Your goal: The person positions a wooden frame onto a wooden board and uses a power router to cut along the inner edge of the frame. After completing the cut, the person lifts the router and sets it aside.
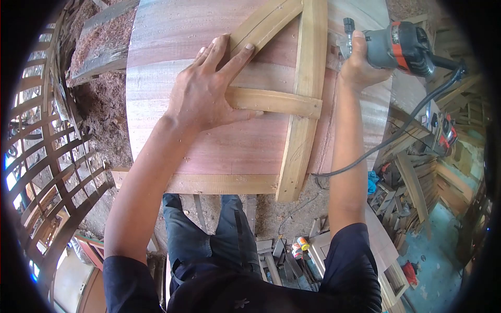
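Observation:
My left hand (201,94) lies spread on a triangular jig of pale wooden strips, its fingers reaching onto the slanted strip (271,23) and its thumb side against the short crosspiece (276,101). The long strip (308,68) of the jig runs down to the near edge. Under it is a wide reddish panel (209,151) of joined boards. My right hand (357,68) is closed around a grey trim router (389,47) with an orange band and black cap, tilted on its side at the panel's right. The router's bit is hard to make out.
The router's black cord (399,135) loops over my right forearm. A pale wooden rail (229,183) lies along the panel's near edge. A lattice (47,130) stands at left. Scrap wood (412,182) and a second red-and-black power tool (446,133) are at right. Shavings cover the ground.

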The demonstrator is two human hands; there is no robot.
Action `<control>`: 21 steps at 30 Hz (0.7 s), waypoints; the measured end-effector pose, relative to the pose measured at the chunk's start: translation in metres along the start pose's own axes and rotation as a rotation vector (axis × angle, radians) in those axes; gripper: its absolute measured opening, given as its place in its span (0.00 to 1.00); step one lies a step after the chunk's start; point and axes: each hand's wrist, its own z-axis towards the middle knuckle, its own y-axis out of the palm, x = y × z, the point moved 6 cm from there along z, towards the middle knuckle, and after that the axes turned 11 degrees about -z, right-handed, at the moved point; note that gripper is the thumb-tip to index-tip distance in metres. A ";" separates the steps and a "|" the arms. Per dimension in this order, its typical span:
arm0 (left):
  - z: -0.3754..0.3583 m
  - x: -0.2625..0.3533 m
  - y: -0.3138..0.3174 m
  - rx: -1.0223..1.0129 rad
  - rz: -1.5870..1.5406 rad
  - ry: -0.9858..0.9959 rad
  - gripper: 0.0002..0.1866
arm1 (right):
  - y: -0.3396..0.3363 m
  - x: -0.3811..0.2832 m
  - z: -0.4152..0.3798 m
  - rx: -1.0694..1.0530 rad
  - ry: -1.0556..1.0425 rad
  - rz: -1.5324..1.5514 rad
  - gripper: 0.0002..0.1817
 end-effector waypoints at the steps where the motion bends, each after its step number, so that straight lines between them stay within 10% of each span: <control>1: 0.001 0.000 0.001 -0.002 0.012 -0.002 0.65 | 0.001 0.001 0.001 -0.008 -0.007 0.001 0.27; 21: 0.000 -0.001 0.008 0.004 -0.004 -0.001 0.60 | 0.008 0.020 0.005 0.065 0.012 0.038 0.30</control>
